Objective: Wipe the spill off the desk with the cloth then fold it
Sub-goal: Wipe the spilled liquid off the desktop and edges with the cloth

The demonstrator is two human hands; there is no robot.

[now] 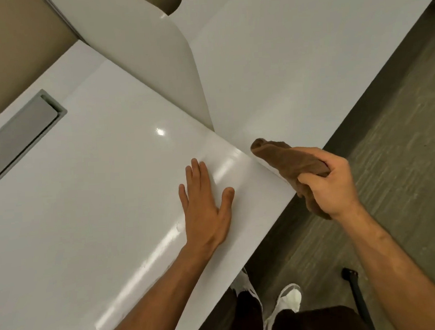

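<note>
A: where's the cloth right now?

B: bunched in the right hand, fist closed round it, right at the counter front edge. Brown, crumpled, its long axis running up-left from the fist, with the free end poking over the seam between the two tops.

A: and the other one?

B: left hand lies flat on the counter, fingers straight, holding nothing. Can't make out the spill for sure, just streaky glare beside that hand, left of the cloth.
</note>
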